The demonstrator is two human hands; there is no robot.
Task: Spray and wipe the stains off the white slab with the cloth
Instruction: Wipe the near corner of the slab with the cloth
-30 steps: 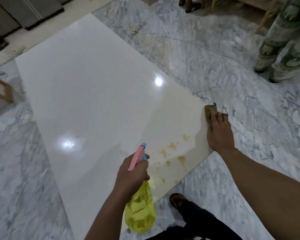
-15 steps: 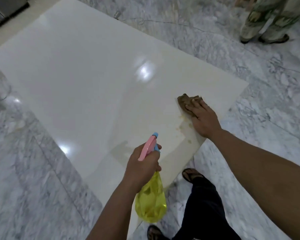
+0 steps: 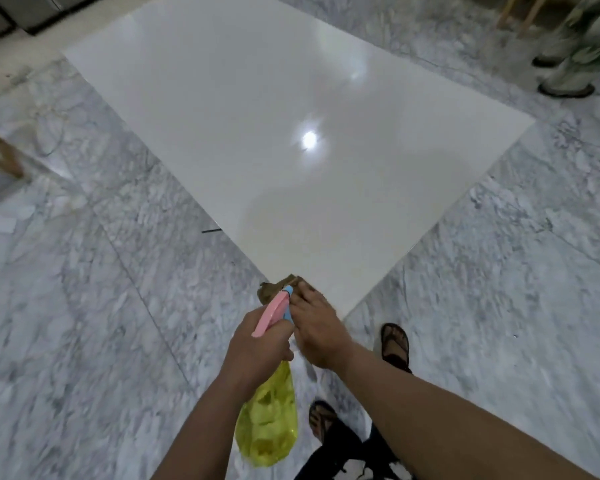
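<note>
The glossy white slab (image 3: 291, 109) lies flat on the marble floor, its near corner pointing at me. My right hand (image 3: 317, 327) presses a brown cloth (image 3: 274, 289) onto that near corner; most of the cloth is hidden under the hand and the sprayer head. My left hand (image 3: 257, 348) grips a spray bottle (image 3: 269, 431) with a yellow body and a pink and blue head, held just left of the right hand. No stains show on the visible slab surface.
Grey-veined marble floor (image 3: 101, 306) surrounds the slab. My sandalled feet (image 3: 395, 344) stand just behind the corner. Another person's legs and shoes (image 3: 565, 84) are at the far right. A wooden furniture leg (image 3: 4, 154) stands at the left, and dark cabinets at the top left.
My right hand has dragged the cloth down to the slab's near corner, beside the left hand. The yellow stains seen earlier are out of sight. The view shifted to face the corner.
</note>
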